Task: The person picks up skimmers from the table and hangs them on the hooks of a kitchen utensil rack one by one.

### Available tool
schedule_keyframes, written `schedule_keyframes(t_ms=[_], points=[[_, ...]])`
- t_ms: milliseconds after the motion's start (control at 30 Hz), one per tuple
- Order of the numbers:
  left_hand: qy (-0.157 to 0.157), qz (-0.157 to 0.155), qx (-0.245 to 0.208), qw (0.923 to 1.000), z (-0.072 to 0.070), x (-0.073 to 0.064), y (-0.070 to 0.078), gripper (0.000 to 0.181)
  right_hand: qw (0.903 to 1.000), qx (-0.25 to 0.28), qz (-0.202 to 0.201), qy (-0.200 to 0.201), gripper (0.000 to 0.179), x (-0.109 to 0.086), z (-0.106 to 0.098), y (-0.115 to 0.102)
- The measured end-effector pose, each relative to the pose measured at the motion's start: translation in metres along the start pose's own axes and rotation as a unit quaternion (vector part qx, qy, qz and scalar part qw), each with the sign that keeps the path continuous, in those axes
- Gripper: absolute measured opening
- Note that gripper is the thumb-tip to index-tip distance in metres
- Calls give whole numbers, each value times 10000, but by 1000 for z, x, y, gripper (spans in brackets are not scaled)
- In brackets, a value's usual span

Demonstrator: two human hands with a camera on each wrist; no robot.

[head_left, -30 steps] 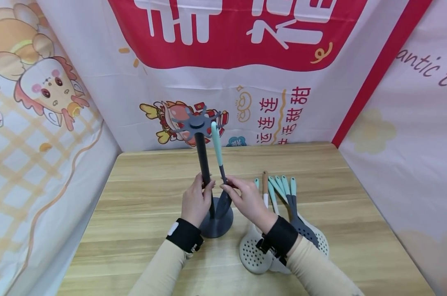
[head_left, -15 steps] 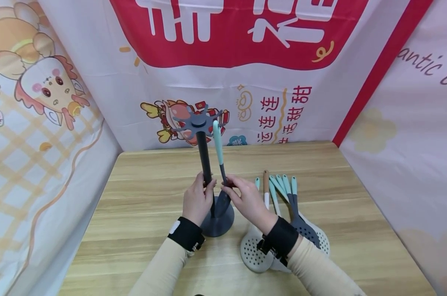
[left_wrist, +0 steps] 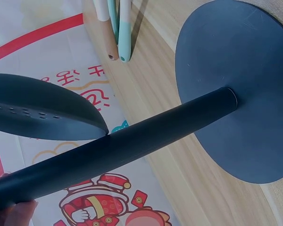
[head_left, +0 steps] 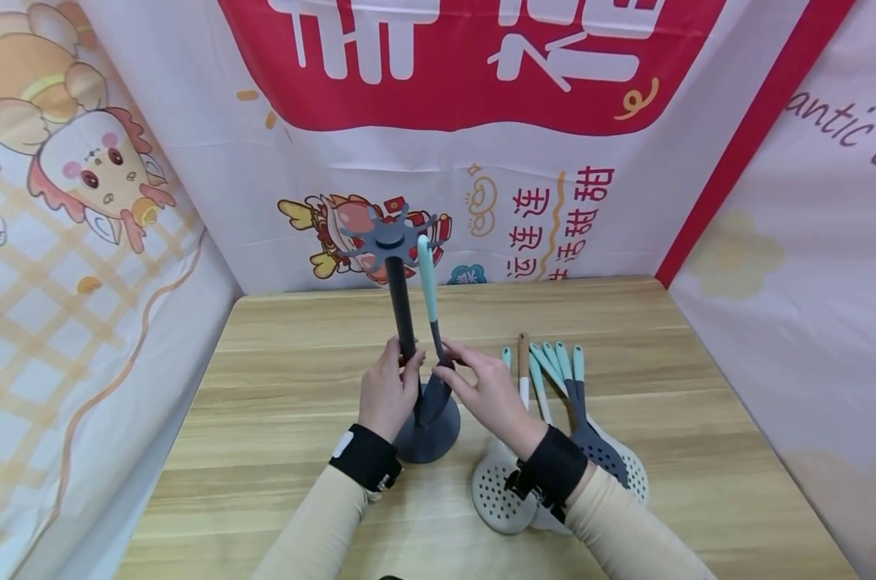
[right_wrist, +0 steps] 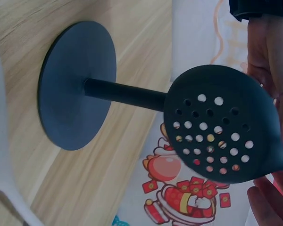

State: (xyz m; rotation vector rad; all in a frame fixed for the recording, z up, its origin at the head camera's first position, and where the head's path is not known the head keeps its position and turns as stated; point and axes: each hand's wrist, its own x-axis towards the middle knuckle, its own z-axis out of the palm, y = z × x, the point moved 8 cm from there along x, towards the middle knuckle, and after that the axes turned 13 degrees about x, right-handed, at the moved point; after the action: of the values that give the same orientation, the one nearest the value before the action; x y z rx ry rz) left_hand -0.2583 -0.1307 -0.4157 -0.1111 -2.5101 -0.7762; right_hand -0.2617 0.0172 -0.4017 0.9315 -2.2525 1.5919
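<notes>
1. The dark stand (head_left: 400, 302) is upright on the wooden counter (head_left: 263, 451); its round base (head_left: 429, 445) is the clock's centre, twelve pointing away from the person.
2. The left hand (head_left: 388, 391) grasps the stand partway up, fingers curled round it from about eight o'clock.
3. The right hand (head_left: 490, 395), reaching in from four o'clock, pinches the dark neck of the turquoise-handled skimmer (head_left: 428, 278).
4. That skimmer stands close at the stand's three o'clock side, handle up, perforated head down. Its tip is at the hook ring's (head_left: 389, 235) three o'clock edge; whether it hangs there, I cannot tell.
5. At three to four o'clock lie other utensils: a pale skimmer (head_left: 501, 499), a dark slotted turner (head_left: 599, 449), a brown-handled one (head_left: 523, 358).
</notes>
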Motion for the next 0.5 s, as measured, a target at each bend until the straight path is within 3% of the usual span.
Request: schedule_keyframes(t_ms=[300,500], points=[[-44,-72,-62,9999,2,-1,0,20,9970,-383,614,273,41,-13,-19,30],[11,13,-34,10000,1,0,0,23,9874,-664,1381,392,44,-20,-34,62]])
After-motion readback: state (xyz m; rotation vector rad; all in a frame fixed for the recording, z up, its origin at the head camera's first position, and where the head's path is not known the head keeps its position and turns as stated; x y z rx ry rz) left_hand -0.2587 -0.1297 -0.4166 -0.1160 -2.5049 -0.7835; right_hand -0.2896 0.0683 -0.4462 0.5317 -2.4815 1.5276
